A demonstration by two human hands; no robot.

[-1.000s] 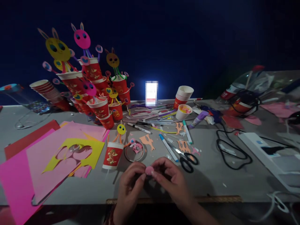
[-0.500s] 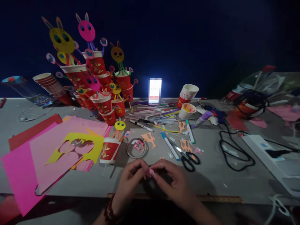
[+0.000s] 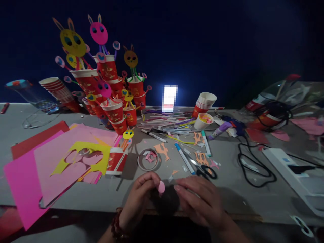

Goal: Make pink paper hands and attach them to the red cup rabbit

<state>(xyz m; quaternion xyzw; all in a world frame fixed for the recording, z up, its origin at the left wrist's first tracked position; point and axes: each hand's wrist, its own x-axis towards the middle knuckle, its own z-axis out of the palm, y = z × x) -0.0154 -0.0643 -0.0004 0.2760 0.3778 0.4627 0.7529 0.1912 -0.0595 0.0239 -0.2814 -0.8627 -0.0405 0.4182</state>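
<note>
My left hand (image 3: 139, 197) pinches a small pink paper disc (image 3: 161, 186) between thumb and fingers, just above the near edge of the grey table (image 3: 227, 189). Beside it, my right hand (image 3: 199, 200) lies flat with the fingers stretched out toward the disc, holding nothing. Just beyond my hands stand a red paper cup with a yellow paper face (image 3: 116, 158) and a clear tape ring (image 3: 148, 160) with pink scraps inside. Black-handled scissors (image 3: 202, 168) lie right of the ring.
Pink, yellow and red paper sheets (image 3: 58, 158) cover the left. Red cups with paper animal heads (image 3: 106, 87) crowd the back left. Markers and straws (image 3: 167, 128), stacked cups (image 3: 204, 103), a glue stick (image 3: 219, 130), a black cable (image 3: 253, 165) and a power strip (image 3: 286, 165) lie right.
My right hand has let go of the pink disc and flattened on the table; the left hand alone holds it. The view has shifted slightly to the left.
</note>
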